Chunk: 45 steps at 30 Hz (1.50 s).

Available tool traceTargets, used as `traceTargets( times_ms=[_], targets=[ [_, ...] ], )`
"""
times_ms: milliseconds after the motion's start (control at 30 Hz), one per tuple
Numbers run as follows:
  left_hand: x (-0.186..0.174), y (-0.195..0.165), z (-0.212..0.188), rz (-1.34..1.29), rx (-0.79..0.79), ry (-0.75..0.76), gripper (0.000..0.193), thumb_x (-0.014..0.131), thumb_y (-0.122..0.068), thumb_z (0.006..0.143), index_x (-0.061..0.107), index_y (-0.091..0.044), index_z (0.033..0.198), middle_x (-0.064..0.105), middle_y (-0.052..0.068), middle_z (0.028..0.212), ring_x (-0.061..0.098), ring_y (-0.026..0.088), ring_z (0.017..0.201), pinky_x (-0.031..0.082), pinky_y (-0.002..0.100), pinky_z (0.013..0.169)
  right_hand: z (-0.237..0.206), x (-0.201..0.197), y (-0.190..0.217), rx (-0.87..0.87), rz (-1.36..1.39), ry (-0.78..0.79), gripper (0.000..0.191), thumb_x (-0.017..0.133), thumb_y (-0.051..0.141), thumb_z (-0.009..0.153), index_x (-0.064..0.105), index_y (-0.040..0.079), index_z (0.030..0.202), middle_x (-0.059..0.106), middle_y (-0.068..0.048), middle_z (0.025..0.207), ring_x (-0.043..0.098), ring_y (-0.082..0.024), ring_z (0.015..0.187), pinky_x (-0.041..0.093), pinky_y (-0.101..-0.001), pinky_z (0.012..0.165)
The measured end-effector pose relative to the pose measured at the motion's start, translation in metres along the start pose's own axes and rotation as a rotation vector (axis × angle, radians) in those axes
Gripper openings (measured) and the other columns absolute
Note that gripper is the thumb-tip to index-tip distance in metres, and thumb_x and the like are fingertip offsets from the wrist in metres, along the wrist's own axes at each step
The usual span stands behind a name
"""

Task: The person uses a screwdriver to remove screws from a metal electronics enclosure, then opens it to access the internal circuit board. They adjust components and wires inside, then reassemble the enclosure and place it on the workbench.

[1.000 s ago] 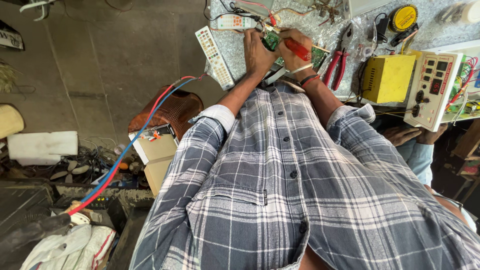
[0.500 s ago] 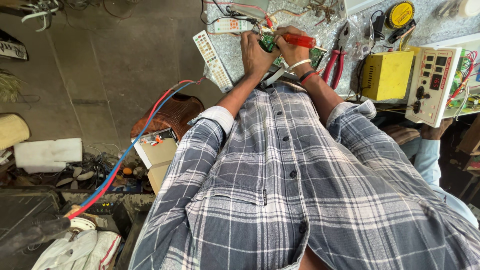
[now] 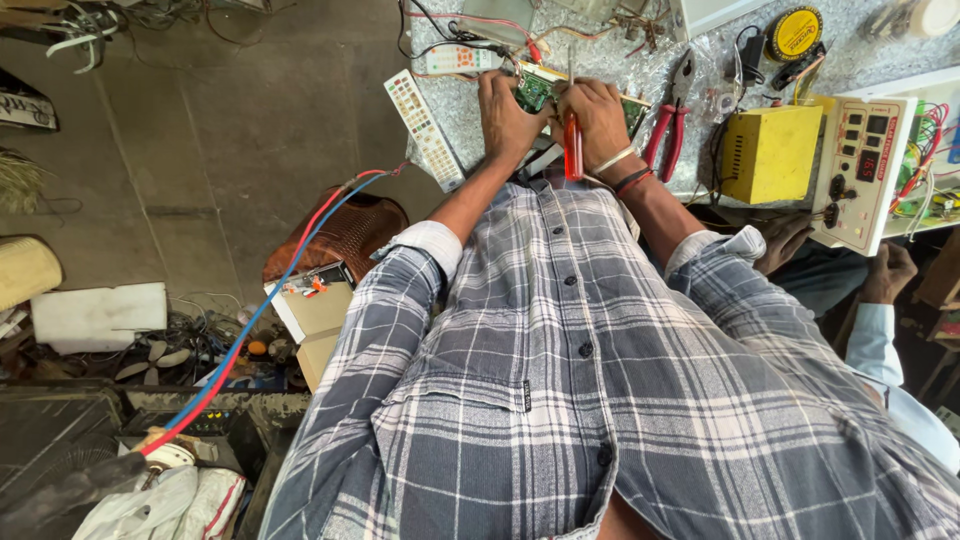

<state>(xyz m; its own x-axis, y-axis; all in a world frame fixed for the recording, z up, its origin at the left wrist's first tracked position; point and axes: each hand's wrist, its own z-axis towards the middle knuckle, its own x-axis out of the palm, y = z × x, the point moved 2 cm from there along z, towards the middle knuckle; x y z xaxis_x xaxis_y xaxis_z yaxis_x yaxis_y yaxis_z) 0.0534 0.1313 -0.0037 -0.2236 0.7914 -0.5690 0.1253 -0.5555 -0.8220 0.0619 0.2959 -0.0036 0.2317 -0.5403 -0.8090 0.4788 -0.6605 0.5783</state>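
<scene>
Two hands closed on one green circuit board [image 3: 537, 90] at the near edge of the table [image 3: 640, 70].
Held between both hands, nearer the left hand [image 3: 508, 112], whose fingers clasp its left edge; right hand [image 3: 592, 118] clenched round a red-handled screwdriver [image 3: 572, 145], handle pointing back toward the body, tip hidden at the board. Flanked by white remote control [image 3: 425, 130] on the left, red pliers [image 3: 670, 125] and yellow box [image 3: 770, 152] on the right.

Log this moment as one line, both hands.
left hand: steadies green circuit board | right hand: grips red-handled screwdriver | red pliers beside
</scene>
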Motion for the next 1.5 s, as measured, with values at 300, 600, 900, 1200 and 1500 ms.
traceTargets(
  times_ms=[300, 600, 900, 1200, 1500],
  targets=[
    [-0.002, 0.001, 0.005, -0.031, 0.052, 0.008, 0.053, 0.087, -0.02, 0.071, 0.053, 0.002, 0.105, 0.052, 0.019, 0.112, 0.053, 0.036, 0.114, 0.045, 0.047, 0.101, 0.018, 0.017, 0.002, 0.025, -0.133, -0.003, 0.038, 0.076, 0.022, 0.089, 0.059, 0.005, 0.118, 0.064, -0.013, 0.108, 0.056, -0.033, 0.109, 0.042, -0.0449, 0.095],
    [-0.013, 0.016, 0.014, -0.003, -0.027, 0.234, 0.026, 0.07, -0.018, 0.093, 0.068, 0.003, 0.108, 0.063, 0.018, 0.114, 0.066, 0.035, 0.101, 0.054, 0.044, 0.09, 0.028, 0.021, 0.005, 0.018, -0.017, -0.076, 0.047, 0.083, 0.022, 0.081, 0.059, 0.006, 0.118, 0.064, -0.012, 0.103, 0.056, -0.035, 0.104, 0.043, -0.0456, 0.091],
    [-0.027, 0.023, 0.033, 0.07, 0.115, 0.275, 0.015, 0.068, -0.006, 0.091, 0.072, -0.004, 0.105, 0.074, 0.013, 0.105, 0.073, 0.031, 0.095, 0.057, 0.041, 0.085, 0.029, 0.023, 0.006, 0.059, 0.057, -0.036, 0.06, 0.092, 0.021, 0.073, 0.057, 0.006, 0.119, 0.062, -0.013, 0.106, 0.054, -0.037, 0.106, 0.044, -0.0465, 0.094],
    [-0.041, 0.024, 0.048, 0.077, 0.342, 0.23, 0.016, 0.078, -0.007, 0.084, 0.077, -0.011, 0.099, 0.064, 0.005, 0.094, 0.066, 0.026, 0.09, 0.054, 0.04, 0.077, 0.037, 0.032, 0.017, 0.1, 0.006, -0.041, 0.055, 0.093, 0.019, 0.072, 0.054, 0.006, 0.108, 0.064, -0.011, 0.103, 0.056, -0.036, 0.108, 0.046, -0.0453, 0.095],
    [-0.05, 0.025, 0.048, 0.185, 0.508, 0.273, 0.015, 0.08, -0.009, 0.086, 0.08, -0.009, 0.101, 0.062, 0.004, 0.088, 0.062, 0.026, 0.087, 0.053, 0.04, 0.074, 0.035, 0.041, 0.018, 0.097, 0.01, -0.032, 0.062, 0.09, 0.009, 0.073, 0.05, 0.005, 0.12, 0.067, -0.011, 0.103, 0.056, -0.038, 0.11, 0.047, -0.0436, 0.095]
  ],
)
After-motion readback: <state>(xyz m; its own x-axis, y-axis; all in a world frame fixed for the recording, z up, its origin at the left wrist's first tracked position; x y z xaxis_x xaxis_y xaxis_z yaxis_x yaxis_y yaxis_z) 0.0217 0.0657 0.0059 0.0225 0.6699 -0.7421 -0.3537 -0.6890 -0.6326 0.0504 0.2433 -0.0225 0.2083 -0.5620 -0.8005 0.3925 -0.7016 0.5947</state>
